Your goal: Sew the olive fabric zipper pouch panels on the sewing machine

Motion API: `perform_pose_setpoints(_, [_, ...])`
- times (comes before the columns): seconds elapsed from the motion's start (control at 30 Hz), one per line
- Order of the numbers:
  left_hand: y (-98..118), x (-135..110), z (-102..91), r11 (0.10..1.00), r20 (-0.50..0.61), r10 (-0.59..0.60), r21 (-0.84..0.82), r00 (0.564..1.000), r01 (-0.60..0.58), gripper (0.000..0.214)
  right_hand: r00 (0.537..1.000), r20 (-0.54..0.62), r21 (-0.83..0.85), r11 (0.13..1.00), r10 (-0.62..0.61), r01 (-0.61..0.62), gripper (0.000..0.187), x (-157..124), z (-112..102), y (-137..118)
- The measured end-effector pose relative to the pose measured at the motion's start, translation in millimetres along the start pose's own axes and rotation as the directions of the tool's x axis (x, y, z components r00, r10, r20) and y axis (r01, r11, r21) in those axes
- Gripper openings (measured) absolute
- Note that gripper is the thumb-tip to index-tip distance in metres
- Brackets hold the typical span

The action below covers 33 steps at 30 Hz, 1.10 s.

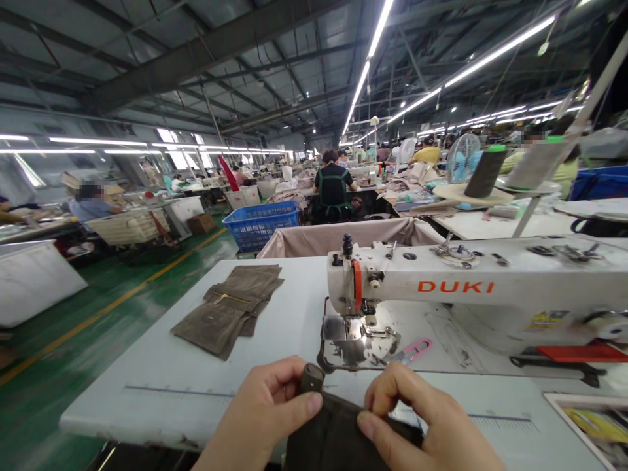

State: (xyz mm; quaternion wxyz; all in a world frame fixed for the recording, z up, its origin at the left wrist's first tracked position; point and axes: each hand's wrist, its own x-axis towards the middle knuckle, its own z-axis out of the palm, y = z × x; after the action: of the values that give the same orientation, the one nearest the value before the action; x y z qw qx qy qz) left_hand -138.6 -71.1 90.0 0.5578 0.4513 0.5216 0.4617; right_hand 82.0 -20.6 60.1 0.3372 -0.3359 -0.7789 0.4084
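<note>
Between my hands is a dark olive fabric piece [338, 428], held at the table's front edge just before the sewing machine. My left hand [267, 409] pinches its upper left corner, where the cloth is folded into a small loop. With thumb and forefinger, my right hand [417, 418] grips the top edge further right. The fabric's lower part runs out of view. Beyond it stands a white sewing machine [417, 281] marked DUKI, its needle area near my hands. Pink-handled thread snips [415, 352] lie on the machine bed.
A stack of olive fabric pieces with a zipper [228, 307] lies on the table's left. Behind the table are a cloth-lined bin [343, 235] and a blue basket [262, 226]. Thread cones [485, 171] stand at right. A co-worker [333, 186] sits ahead. An open tray [583, 425] is at lower right.
</note>
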Motion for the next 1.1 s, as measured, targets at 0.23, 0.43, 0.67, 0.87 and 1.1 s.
perform_pose_setpoints(0.23, [-1.2, 61.4, -36.2, 0.711, 0.251, -0.203, 0.703, 0.946, -0.034, 0.018, 0.841, 0.428, -0.063, 0.917, -0.332, 0.395, 0.034, 13.0, 41.8, 48.5])
perform_pose_setpoints(0.43, [-42.5, 148.6, -32.2, 0.397, 0.078, 0.053, 0.913, 0.996, -0.093, 0.010, 0.913, 0.324, -0.605, 0.689, -0.246, 0.400, 0.012, 59.0, 53.2, 80.7])
perform_pose_setpoints(0.67, [-61.4, 193.6, -16.6, 0.231, 0.096, 0.300, 0.958, 0.949, -0.170, 0.018, 0.904, 0.331, -0.655, 0.624, -0.270, 0.426, 0.022, 91.5, 24.8, 103.3])
perform_pose_setpoints(0.87, [-74.6, 146.9, -8.7, 0.179, 0.255, 0.354, 0.926, 0.900, -0.333, 0.026, 0.888, 0.302, -0.619, 0.637, -0.347, 0.459, 0.028, 66.5, 23.3, 115.8])
perform_pose_setpoints(1.1, [-77.7, 136.9, -18.0, 0.121, 0.417, 0.323, 0.872, 0.850, -0.474, 0.037, 0.900, 0.200, -0.576, 0.696, -0.388, 0.429, 0.032, 60.9, 26.6, 116.9])
